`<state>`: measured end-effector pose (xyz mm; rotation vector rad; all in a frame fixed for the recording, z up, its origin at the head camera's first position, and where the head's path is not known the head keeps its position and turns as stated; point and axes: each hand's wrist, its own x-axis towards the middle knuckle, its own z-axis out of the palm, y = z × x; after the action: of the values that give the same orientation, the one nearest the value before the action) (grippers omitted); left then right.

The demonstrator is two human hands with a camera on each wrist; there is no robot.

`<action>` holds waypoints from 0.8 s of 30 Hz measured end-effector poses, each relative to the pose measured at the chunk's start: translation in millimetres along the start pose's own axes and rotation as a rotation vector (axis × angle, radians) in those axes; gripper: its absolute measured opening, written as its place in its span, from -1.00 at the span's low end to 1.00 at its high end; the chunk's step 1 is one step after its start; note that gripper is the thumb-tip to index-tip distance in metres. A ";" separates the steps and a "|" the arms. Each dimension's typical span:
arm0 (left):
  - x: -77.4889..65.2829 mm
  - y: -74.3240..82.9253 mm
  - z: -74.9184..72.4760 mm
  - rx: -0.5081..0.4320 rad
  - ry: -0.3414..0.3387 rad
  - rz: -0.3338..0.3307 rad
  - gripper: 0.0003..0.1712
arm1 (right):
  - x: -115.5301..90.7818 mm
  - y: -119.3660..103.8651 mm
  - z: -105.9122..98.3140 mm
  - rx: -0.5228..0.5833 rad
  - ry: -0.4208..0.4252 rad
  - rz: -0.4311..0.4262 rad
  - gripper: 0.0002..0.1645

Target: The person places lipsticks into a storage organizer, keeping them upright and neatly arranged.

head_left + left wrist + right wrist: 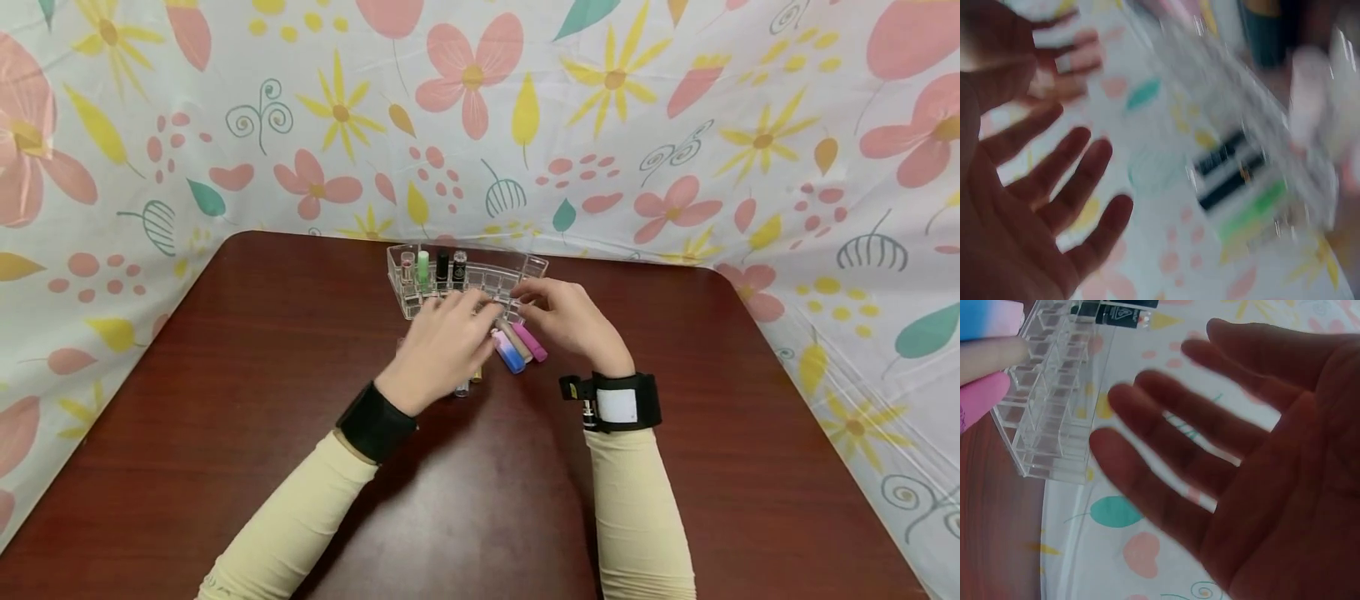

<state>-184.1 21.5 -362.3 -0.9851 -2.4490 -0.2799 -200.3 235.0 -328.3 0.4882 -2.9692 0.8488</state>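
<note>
A clear tiered organizer (486,277) stands toward the back of the table. In its left part four slots side by side hold tubes: a pale pink one (407,267), a green one (423,265) and black ones (442,265). My left hand (442,343) hovers over the organizer's front, its fingers loosely spread and holding nothing in the left wrist view. At the organizer's right end is my right hand (573,321), fingers relaxed and apart, nothing in them. Between the hands lie a blue-and-pink tube (510,353), a beige tube (519,343) and a magenta tube (531,342).
Partly hidden under my left hand are more small tubes, among them a clear-ended one (461,389) and a yellow one (477,377). The dark wooden table (712,433) meets a floral cloth (465,167) right behind the organizer.
</note>
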 end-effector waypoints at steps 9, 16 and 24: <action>-10.8 49.2 25.1 0.121 -0.006 -0.065 -0.63 | 8.7 9.6 17.7 -0.126 -0.120 -0.310 -0.41; -16.8 59.3 39.0 0.169 -0.061 -0.099 -0.58 | 12.2 19.4 29.7 -0.170 -0.237 -0.308 -0.44; -21.3 58.7 52.9 0.208 -0.156 -0.095 -0.51 | 19.5 29.6 47.1 -0.228 -0.326 -0.306 -0.52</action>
<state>-149.0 69.9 -418.1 -0.8306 -2.6062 0.0231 -224.4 228.7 -381.7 1.1240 -3.0895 0.4314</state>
